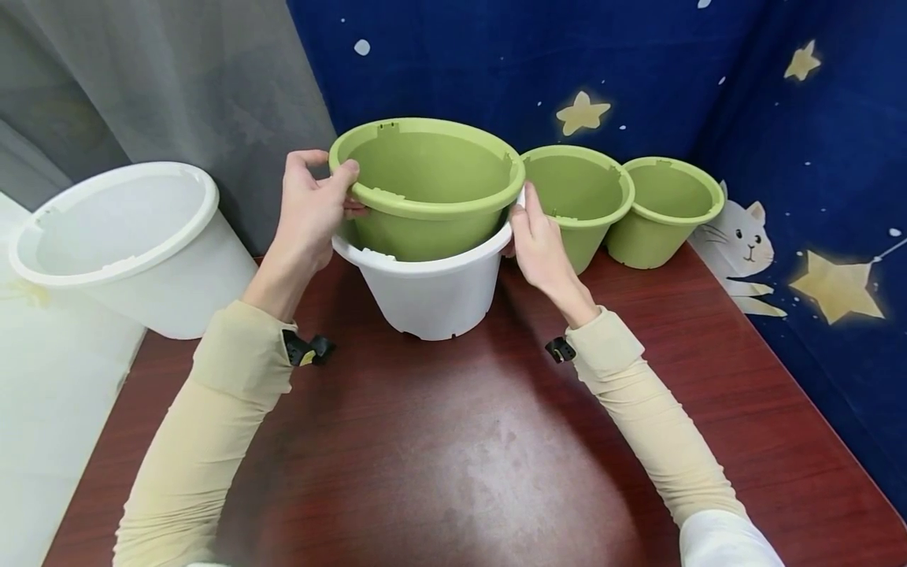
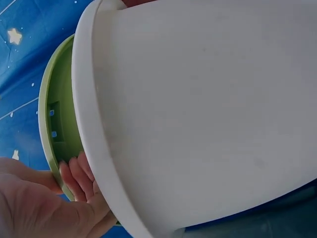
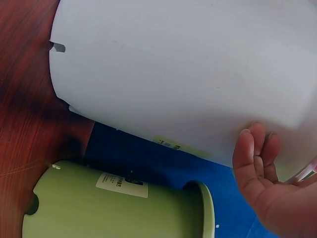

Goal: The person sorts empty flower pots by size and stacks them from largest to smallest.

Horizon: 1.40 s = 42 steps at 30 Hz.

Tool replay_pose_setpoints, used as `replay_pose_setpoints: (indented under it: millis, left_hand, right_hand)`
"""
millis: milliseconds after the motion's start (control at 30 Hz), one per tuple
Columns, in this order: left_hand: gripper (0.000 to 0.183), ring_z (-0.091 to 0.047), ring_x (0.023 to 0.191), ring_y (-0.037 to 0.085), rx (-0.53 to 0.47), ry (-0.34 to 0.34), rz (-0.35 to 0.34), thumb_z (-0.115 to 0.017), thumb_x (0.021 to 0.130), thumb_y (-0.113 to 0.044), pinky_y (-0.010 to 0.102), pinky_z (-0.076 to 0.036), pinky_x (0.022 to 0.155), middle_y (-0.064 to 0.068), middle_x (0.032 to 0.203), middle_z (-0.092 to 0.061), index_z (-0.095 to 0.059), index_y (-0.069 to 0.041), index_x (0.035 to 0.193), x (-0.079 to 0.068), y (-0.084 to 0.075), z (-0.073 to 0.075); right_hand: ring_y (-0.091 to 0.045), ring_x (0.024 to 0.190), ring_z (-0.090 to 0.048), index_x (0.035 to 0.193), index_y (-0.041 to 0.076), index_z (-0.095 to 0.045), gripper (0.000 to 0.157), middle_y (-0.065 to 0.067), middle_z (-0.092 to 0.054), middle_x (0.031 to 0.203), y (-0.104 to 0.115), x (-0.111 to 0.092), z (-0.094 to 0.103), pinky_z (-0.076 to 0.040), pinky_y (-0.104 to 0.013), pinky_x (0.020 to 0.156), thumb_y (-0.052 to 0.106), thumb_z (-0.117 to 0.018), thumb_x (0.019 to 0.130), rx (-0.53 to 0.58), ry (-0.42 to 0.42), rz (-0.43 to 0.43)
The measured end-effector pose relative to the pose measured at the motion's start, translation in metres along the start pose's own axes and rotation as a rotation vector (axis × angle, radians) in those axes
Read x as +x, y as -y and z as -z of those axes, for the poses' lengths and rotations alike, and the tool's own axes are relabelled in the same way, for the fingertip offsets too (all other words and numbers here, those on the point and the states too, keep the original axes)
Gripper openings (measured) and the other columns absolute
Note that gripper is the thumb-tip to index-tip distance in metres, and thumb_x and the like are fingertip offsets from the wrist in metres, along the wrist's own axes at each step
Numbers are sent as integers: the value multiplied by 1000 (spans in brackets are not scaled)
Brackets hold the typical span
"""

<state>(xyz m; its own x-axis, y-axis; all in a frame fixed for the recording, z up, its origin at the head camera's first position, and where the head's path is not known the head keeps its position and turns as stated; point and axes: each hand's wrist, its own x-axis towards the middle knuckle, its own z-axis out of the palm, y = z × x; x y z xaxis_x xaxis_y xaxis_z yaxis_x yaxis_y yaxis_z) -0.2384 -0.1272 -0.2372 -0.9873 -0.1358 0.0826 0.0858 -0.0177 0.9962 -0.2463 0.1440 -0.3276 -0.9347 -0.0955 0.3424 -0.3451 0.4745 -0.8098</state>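
Note:
A green plastic bin (image 1: 425, 228) sits tilted partway inside a white plastic bin (image 1: 432, 299) in the middle of the head view, its rim above the white one. My left hand (image 1: 312, 197) pinches the green bin's rim on its left side, thumb on top and fingers below. At the right side, my right hand (image 1: 542, 244) holds the white bin by its rim. The right wrist view shows the fingers (image 3: 255, 153) curled against the white bin's outer wall. The white bin's wall (image 2: 198, 109) fills much of the left wrist view.
Two more green bins (image 1: 577, 189) (image 1: 666, 197) stand at the back right of the dark red wooden table (image 1: 453, 441). Another white bin (image 1: 170, 268) stands at the left edge. A grey curtain (image 1: 191, 79) and a blue star-patterned curtain (image 1: 482, 63) hang behind.

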Motion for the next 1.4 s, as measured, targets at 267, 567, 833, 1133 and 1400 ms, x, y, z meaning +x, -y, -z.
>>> replay_pose_setpoints:
  millis: [267, 567, 833, 1133, 1400]
  left_hand:
    - [36, -60, 51, 9, 144, 30, -59, -56, 100, -16, 24, -56, 58, 2, 64, -62, -33, -4, 125, 1, -2, 6]
    - [43, -58, 56, 10, 632, -62, -128, -45, 97, -24, 23, -49, 59, -3, 63, -55, -44, -1, 134, 3, 1, 14]
    - [46, -54, 85, 27, 837, -96, -180, -42, 95, -27, 37, -41, 77, 6, 80, -54, -51, 2, 130, 4, 3, 23]
    - [50, -59, 92, 38, 954, -74, -177, -46, 92, -27, 50, -47, 81, 16, 91, -64, -58, 4, 129, 6, 3, 26]
    - [33, -60, 87, 44, 1062, -33, -173, -50, 92, -26, 55, -49, 75, 21, 91, -64, -66, 1, 102, 5, -1, 28]
  right_hand:
    - [-36, 71, -67, 161, 3, -15, 60, -23, -64, 82, 0, 1, -1, -53, -32, 67, 30, -25, 108, 6, 0, 5]
    - [-39, 71, -67, 161, 5, -17, 57, -26, -64, 83, 0, 1, -3, -52, -34, 68, 29, -26, 110, 14, -3, 28]
    - [-32, 65, -64, 159, 9, -24, 53, -23, -62, 80, 2, 1, -5, -51, -34, 63, 27, -27, 110, 0, -9, 51]
    - [-24, 62, -61, 157, 12, -28, 50, -14, -60, 78, 0, -1, -4, -50, -35, 66, 27, -27, 110, -35, -27, 43]
    - [-25, 64, -62, 157, 14, -29, 49, -18, -63, 77, -1, -2, -2, -51, -38, 67, 28, -26, 109, -39, -26, 34]
